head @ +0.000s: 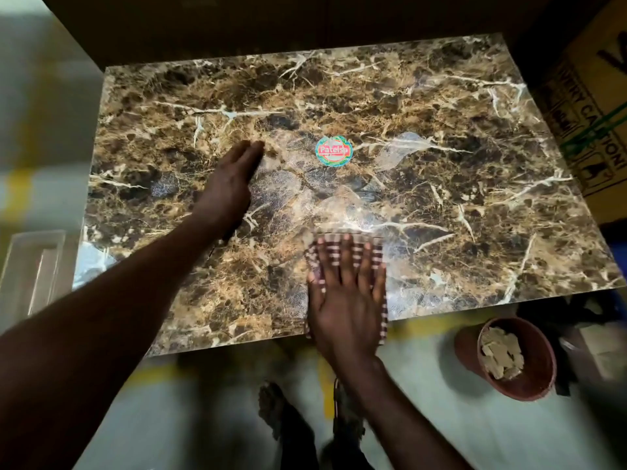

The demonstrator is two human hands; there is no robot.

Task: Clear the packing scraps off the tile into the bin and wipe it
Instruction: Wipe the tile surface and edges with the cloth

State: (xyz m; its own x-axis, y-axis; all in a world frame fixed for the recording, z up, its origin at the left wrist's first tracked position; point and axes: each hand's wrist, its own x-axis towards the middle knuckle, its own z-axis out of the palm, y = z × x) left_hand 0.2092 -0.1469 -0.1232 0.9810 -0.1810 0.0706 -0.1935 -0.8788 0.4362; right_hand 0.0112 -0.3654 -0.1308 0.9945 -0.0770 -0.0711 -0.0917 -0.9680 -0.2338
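Note:
A large glossy brown marble-pattern tile (424, 184) lies flat in front of me, with a round red-and-green sticker (334, 151) near its middle. My right hand (346, 300) presses flat, fingers spread, on a folded red-and-white checked cloth (378, 256) at the tile's near edge. My left hand (234, 179) rests flat on the tile left of the sticker, fingers together, holding nothing. A reddish-brown round bin (536, 378) stands on the floor at the lower right, with several pale cardboard scraps (502, 352) inside. Smear marks show on the tile around the middle.
A cardboard box (590, 106) with caution print stands against the tile's right side. A clear plastic tray (30, 266) lies on the floor at the left. Dark cardboard (237, 25) rises behind the tile. My feet (305, 418) stand on the pale floor below.

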